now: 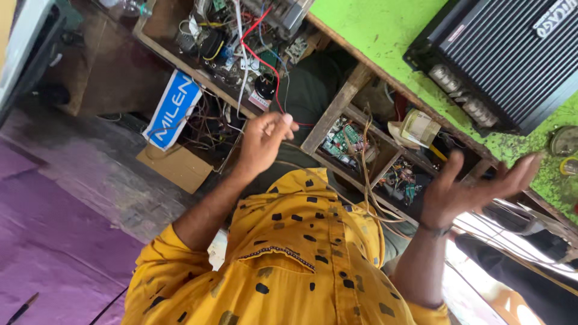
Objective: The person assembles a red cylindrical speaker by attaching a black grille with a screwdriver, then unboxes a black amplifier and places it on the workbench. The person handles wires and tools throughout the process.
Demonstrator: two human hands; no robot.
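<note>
both hands (pixel 265 141) spread, empty | green worktop (pixel 373 30) | black amplifier (pixel 500 54) | wooden shelves (pixel 337 108)

Views: one only, the head-worn camera; no second view shares the scene.
Position: above the wearer's chest, looking down along the yellow black-spotted shirt (pixel 289 265), which fills the lower middle.
Facing: steeply downward and forward, toward the open wooden shelf compartments crowded with circuit boards and wires (pixel 337 138).
Tilt: the frame is rolled; the bright green worktop (pixel 373 30) runs diagonally across the upper right, the purple floor covering (pixel 48 241) lies lower left.
Nearness: close; the shirt is nearest, both raised hands sit mid-frame, the shelves just beyond them.
Edges: the black ribbed metal amplifier case (pixel 500 54) is cut off at the top right corner.
</note>
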